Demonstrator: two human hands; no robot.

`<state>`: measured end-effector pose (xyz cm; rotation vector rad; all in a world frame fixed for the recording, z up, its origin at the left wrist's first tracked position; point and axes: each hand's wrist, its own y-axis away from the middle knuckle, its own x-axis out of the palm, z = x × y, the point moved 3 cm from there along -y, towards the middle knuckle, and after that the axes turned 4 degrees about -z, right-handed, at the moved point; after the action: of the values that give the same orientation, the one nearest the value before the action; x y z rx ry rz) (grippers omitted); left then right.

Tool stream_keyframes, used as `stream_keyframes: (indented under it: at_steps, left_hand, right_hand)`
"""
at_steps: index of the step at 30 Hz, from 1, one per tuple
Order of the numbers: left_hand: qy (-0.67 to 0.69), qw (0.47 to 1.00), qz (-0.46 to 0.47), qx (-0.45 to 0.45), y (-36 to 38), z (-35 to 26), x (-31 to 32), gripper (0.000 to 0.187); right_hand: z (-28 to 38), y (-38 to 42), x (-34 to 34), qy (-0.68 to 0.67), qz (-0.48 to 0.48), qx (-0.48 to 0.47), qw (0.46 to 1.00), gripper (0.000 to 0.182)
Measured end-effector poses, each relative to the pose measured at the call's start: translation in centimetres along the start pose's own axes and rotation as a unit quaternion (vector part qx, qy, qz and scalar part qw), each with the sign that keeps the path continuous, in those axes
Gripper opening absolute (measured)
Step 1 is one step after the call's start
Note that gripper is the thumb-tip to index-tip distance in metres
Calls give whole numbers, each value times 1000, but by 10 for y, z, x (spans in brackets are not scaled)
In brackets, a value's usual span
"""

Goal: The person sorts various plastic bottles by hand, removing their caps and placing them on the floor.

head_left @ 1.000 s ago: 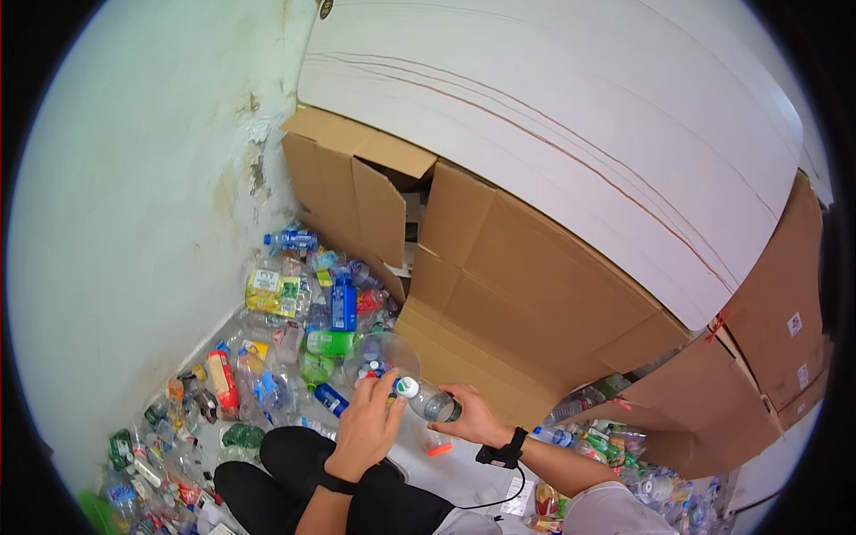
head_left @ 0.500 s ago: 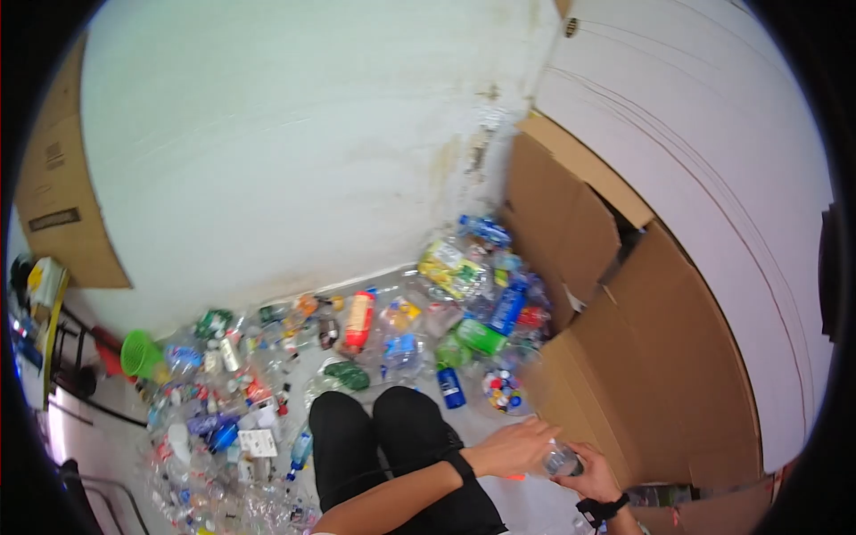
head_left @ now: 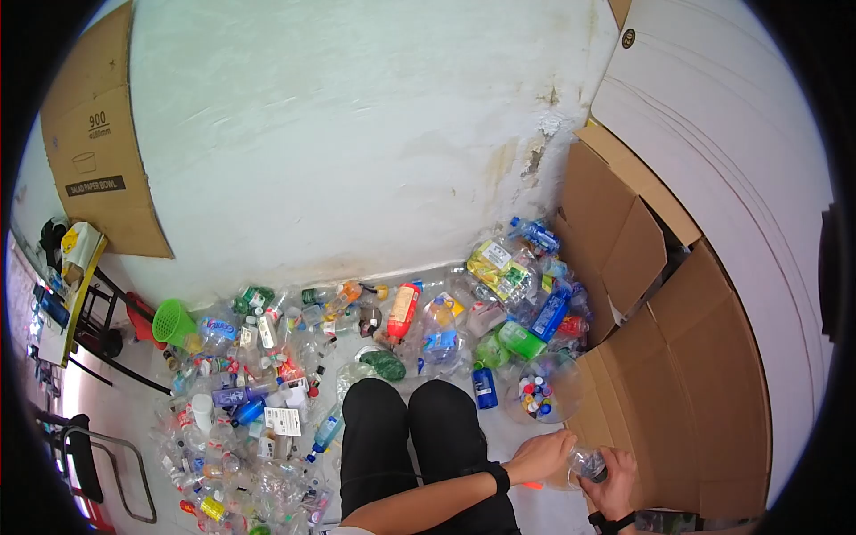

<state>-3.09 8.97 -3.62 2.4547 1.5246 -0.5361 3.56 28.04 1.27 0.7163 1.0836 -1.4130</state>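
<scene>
My right hand (head_left: 615,481) is wrapped around a small clear plastic bottle (head_left: 584,464) low at the right, beside my right knee. The bottle's dark end faces that palm. Against the bottle's other side, my left hand (head_left: 539,456) has its fingers closed; the exact point they grip is hidden. Both wrists carry black bands. Just beyond the hands stands a clear round container (head_left: 571,401) with several coloured bottle caps (head_left: 536,395) in it. Something orange (head_left: 532,486) shows under my left hand.
A large open cardboard box (head_left: 704,374) stands at the right. Plastic bottles (head_left: 259,410) spread over the floor to the left, with another heap (head_left: 526,303) in the corner. A green basket (head_left: 172,323) lies by the wall, near a yellow-edged table (head_left: 85,294).
The view has swung left, so the surroundings sit farther right in the frame. Both hands stay at the clear bottle, its angle slightly changed.
</scene>
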Motion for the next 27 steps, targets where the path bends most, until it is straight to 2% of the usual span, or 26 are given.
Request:
stream_keyframes:
  at_steps: [2, 3, 5, 7, 10, 15, 22, 24, 27]
  left_hand:
    - [45, 990, 23, -134, 1, -1, -3, 37]
    - [49, 990, 29, -129, 0, 0, -3, 37]
    - [-110, 990, 86, -7, 2, 1, 1, 42]
    - [-146, 981, 63, 111, 5, 0, -4, 45]
    - [-73, 993, 96, -7, 3, -18, -21, 48]
    - [-57, 995, 76, -28, -1, -13, -13, 45]
    - [-82, 992, 93, -36, -2, -12, -17, 44]
    - [-78, 994, 72, -6, -4, -8, -13, 44]
    - [-79, 994, 69, -14, -6, -15, -15, 45]
  right_hand:
    - [3, -4, -4, 25, -15, -23, 999, 62]
    - [2, -6, -5, 32, -17, -18, 999, 62]
    - [-5, -4, 0, -32, 31, -3, 999, 61]
    - [-11, 0, 5, -54, 38, 15, 998, 62]
    - [-11, 4, 8, -65, 45, 42, 996, 64]
    - [-14, 11, 10, -87, 45, 82, 992, 64]
    - [-20, 13, 17, -101, 45, 71, 991, 65]
    - [-19, 13, 16, -100, 44, 79, 991, 66]
    - [-19, 13, 17, -108, 36, 71, 991, 66]
